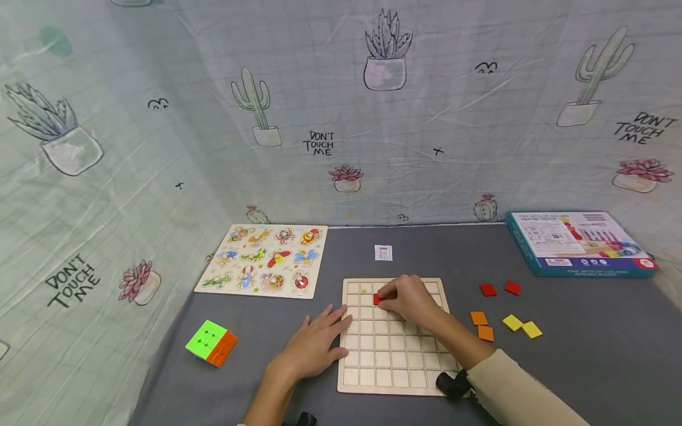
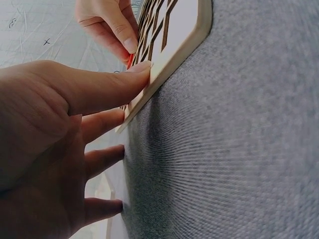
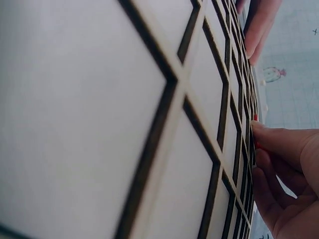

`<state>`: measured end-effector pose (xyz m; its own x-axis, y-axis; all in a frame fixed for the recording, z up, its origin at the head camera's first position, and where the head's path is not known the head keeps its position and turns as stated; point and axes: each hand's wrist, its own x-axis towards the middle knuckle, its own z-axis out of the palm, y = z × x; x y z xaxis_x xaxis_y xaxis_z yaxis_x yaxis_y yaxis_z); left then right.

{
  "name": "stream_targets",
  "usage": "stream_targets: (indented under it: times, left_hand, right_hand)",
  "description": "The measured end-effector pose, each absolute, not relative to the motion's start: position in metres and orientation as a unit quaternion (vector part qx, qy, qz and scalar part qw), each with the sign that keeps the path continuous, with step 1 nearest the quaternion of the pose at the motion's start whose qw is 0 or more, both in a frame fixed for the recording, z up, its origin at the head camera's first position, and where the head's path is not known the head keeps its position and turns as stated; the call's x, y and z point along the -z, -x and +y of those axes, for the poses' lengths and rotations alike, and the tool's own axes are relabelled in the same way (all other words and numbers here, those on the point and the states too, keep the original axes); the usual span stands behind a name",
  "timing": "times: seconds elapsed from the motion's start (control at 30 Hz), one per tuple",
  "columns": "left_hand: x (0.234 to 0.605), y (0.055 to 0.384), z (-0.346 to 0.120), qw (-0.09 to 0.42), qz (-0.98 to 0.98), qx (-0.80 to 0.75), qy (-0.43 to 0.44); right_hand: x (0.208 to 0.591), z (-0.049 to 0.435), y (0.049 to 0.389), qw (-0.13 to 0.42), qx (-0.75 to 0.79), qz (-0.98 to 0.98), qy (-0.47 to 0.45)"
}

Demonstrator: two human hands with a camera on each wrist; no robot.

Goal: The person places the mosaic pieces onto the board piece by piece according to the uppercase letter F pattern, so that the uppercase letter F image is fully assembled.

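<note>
A pale wooden grid board (image 1: pixel 367 377) with raised lines between its square cells lies in front of the person. Over its upper left part, the right hand (image 1: pixel 412 300) pinches a small red square tile (image 1: pixel 377 299) between thumb and fingers, right at a cell of the second row. In the right wrist view the fingertips largely cover this tile. The left hand (image 1: pixel 313 348) rests at the board's left edge with its fingers spread. Its thumb (image 2: pixel 117 89) presses on the rim in the left wrist view, while other fingertips touch the grey cloth.
Right of the board lie two red tiles (image 1: pixel 488 290), two orange tiles (image 1: pixel 485 333) and two yellow tiles (image 1: pixel 531 329). A box (image 1: pixel 586 245) stands back right, a small printed card (image 1: pixel 383 252) behind the board. At left are an insect picture board (image 1: pixel 266 260) and a puzzle cube (image 1: pixel 210 342).
</note>
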<state>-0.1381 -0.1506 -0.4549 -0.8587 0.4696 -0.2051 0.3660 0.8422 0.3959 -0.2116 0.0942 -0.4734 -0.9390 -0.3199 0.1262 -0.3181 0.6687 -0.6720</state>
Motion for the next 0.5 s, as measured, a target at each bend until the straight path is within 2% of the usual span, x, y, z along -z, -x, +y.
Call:
stream_targets:
  times: [0.33,0.5]
  left_hand:
    - [0.4587,0.137,-0.1548,0.145,0.944,-0.189,-0.227]
    - [0.4594,0.1375,-0.1557,0.148,0.943,-0.199,-0.223]
  right_hand:
    - [0.4773,0.0953,0.207,-0.008,0.371,0.907,0.198]
    - [0.4724,0.1019,0.2065,0.025,0.374,0.903,0.209]
